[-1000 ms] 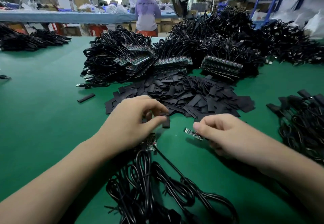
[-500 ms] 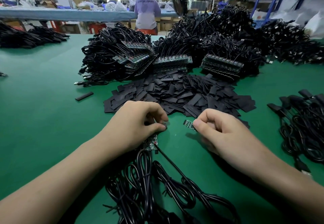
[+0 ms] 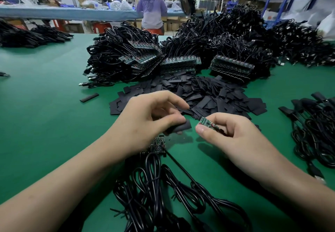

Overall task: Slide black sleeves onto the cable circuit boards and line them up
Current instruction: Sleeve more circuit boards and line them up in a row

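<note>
While the left hand point(image 3: 145, 121) pinches a black sleeve point(image 3: 181, 127) between its thumb and curled fingers, the right hand point(image 3: 235, 137) grips a small green circuit board point(image 3: 206, 122) between thumb and forefinger, both held a little above the green bench point(image 3: 45, 122). Most of the sleeve sticks out to the right of the left thumb, with its end turned toward the board. The board's free end points up and to the left from the right fingertips, and the two parts sit just apart, not touching. Right below the left hand, a row of bare boards point(image 3: 159, 144) lies at the head of a bundle of coiled cables point(image 3: 154, 186) that spreads toward the near edge of the bench, and one thin cable stretches out of the bundle beneath the hands. Just beyond the hands is a heap of flat sleeves point(image 3: 208, 93), and behind it rise piles of cables point(image 3: 116, 57) with boards stacked in rows along their front. A single loose sleeve point(image 3: 89, 97) lies alone to the left of the heap. Well to the right of the right hand, a cluster of cables point(image 3: 317, 132) rests on the bench, its ends appearing already sleeved.
</note>
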Tool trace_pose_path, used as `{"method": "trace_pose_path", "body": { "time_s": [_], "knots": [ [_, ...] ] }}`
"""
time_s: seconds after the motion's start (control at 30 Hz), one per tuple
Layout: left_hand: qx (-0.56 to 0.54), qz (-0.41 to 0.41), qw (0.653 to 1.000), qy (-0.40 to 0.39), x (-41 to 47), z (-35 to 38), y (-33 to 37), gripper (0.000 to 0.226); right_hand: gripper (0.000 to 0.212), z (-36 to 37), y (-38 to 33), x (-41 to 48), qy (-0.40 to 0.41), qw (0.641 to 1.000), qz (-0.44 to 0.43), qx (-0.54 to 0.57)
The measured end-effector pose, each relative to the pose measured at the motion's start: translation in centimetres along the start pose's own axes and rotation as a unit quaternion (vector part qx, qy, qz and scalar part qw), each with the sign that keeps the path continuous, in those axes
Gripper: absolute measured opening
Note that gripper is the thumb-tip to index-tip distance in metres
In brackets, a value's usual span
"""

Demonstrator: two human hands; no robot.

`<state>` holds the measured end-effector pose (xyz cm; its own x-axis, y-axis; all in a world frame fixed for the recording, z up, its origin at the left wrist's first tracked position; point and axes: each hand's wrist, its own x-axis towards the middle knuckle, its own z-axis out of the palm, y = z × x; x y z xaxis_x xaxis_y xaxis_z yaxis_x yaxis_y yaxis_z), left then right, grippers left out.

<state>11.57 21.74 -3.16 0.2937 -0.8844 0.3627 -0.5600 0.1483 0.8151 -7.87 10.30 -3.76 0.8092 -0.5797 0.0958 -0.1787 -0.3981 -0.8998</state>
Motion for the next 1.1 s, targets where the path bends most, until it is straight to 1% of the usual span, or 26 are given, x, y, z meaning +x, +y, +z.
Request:
{"method": "trace_pose_path", "body": {
  "time_s": [0.07, 0.13, 0.2, 0.27, 0.3, 0.37, 0.43, 0.47, 0.53, 0.6, 0.67, 0.8, 0.97, 1.1],
  "knots": [
    [-0.038, 0.005, 0.999, -0.026, -0.2, 0.3, 0.1, 0.015, 0.058, 0.0, 0.0, 0.0, -0.012, 1.0, -0.015, 0.02],
    [-0.06, 0.012, 0.997, -0.036, -0.3, 0.6, 0.2, 0.014, 0.056, 0.1, 0.0, 0.0, -0.028, 0.998, -0.016, 0.047],
    [-0.061, 0.016, 0.998, -0.032, -0.3, 0.8, 0.4, 0.013, 0.055, 0.1, 0.0, 0.0, -0.036, 0.998, -0.018, 0.057],
    [-0.056, 0.018, 0.998, -0.016, -0.5, 1.0, 0.5, 0.015, 0.048, 0.0, 0.0, 0.0, -0.018, 0.999, -0.024, 0.046],
    [-0.032, 0.029, 0.999, -0.009, -0.6, 1.0, 0.6, 0.021, 0.043, -0.1, 0.0, 0.0, -0.006, 0.999, -0.026, 0.041],
    [0.068, 0.086, 0.994, -0.004, -0.9, 0.8, 0.8, 0.032, 0.037, -0.1, 0.1, 0.1, 0.009, 0.999, -0.022, 0.043],
    [0.141, 0.14, 0.98, -0.002, -1.0, 0.9, 1.2, 0.033, 0.038, 0.0, 0.1, 0.1, 0.001, 0.999, -0.016, 0.043],
    [0.157, 0.15, 0.976, 0.009, -0.9, 0.9, 1.2, 0.03, 0.038, 0.1, 0.0, 0.0, -0.005, 0.999, -0.012, 0.047],
    [0.145, 0.131, 0.98, 0.042, -0.8, 1.0, 1.1, 0.026, 0.033, 0.2, 0.0, 0.0, -0.005, 0.998, -0.01, 0.059],
    [0.096, 0.083, 0.99, 0.064, -0.8, 0.9, 0.9, 0.024, 0.027, 0.0, 0.0, 0.1, 0.006, 0.997, -0.004, 0.071],
    [0.05, 0.045, 0.995, 0.067, -0.9, 0.7, 0.7, 0.023, 0.026, -0.3, 0.0, 0.2, 0.009, 0.997, 0.001, 0.075],
    [0.01, 0.019, 0.999, 0.049, -0.9, 0.7, 0.6, 0.025, 0.028, -0.7, 0.0, 0.3, 0.005, 1.0, -0.026, 0.01],
    [0.009, 0.027, 0.999, 0.034, -0.9, 0.8, 0.7, 0.023, 0.031, -0.6, 0.1, 0.2, -0.003, 0.999, -0.032, 0.004],
    [0.079, 0.084, 0.993, 0.023, -1.0, 0.7, 1.0, 0.02, 0.025, -0.6, 0.2, 0.1, -0.011, 1.0, -0.023, 0.013]
  ]
}}
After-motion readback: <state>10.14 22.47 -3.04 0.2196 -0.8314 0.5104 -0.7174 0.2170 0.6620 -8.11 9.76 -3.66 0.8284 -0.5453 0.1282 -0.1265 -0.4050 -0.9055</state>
